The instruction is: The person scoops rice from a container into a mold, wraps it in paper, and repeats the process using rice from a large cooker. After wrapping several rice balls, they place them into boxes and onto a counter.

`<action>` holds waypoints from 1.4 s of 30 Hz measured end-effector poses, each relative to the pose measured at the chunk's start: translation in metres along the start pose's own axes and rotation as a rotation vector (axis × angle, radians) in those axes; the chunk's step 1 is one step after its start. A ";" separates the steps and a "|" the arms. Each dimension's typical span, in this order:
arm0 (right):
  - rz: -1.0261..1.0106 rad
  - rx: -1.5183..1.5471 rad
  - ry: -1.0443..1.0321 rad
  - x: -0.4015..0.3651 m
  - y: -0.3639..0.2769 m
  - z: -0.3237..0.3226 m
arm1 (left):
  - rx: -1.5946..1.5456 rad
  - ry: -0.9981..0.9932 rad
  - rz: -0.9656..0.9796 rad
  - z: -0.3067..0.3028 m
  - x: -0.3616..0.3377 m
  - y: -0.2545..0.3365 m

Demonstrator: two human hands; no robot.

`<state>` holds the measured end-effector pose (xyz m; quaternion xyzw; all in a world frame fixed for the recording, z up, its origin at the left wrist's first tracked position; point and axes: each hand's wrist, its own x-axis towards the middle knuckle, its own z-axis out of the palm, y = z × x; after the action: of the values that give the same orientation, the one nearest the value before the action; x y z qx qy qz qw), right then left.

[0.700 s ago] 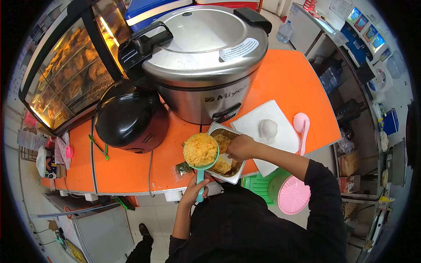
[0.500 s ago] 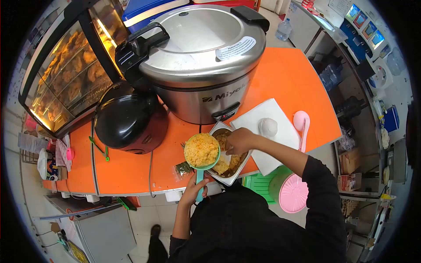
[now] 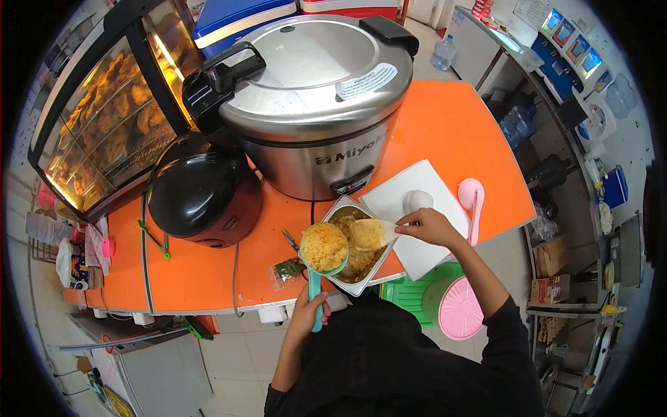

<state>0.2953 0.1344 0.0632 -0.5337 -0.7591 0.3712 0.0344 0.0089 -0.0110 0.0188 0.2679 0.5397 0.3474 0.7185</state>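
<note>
My left hand (image 3: 306,313) is wrapped round the handle of a teal scoop (image 3: 315,288), whose round bowl is heaped with yellowish rice (image 3: 324,247). The scoop's bowl overlaps the left side of a rectangular metal pan (image 3: 356,285) that contains more rice. Pinched in my right hand (image 3: 427,228) is a pale rice paddle (image 3: 390,231), its blade coated with rice above the pan. Just beyond that hand, a small white rounded lump (image 3: 419,201) rests on white paper sheets (image 3: 432,251).
Behind the pan stands a large steel rice cooker (image 3: 313,167), with a smaller dark cooker (image 3: 201,194) to its left. A lit glass cabinet (image 3: 104,118) holds fried pieces. A pink ladle (image 3: 472,198), green tongs (image 3: 158,242) and a small packet (image 3: 286,272) lie on the orange table (image 3: 472,125).
My right hand has come up out of the pan and moved right, bringing the rice-covered paddle into clear view. The scoop in my left hand has shifted slightly right and down.
</note>
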 end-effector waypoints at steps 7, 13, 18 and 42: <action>0.163 -0.054 0.601 -0.042 -0.041 0.059 | -0.037 0.055 0.005 0.034 0.014 -0.017; 0.074 -0.017 0.754 -0.055 -0.068 0.130 | -0.141 0.083 0.012 0.047 0.028 -0.027; -0.030 -0.046 0.744 -0.064 -0.068 0.155 | -0.223 0.079 0.002 0.048 0.031 -0.028; 0.272 0.264 0.419 -0.058 -0.069 0.136 | -0.185 0.041 -0.064 0.044 0.008 -0.014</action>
<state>0.2047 0.0033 0.0262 -0.6866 -0.6018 0.3499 0.2098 0.0557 -0.0137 0.0151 0.1761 0.5284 0.3782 0.7395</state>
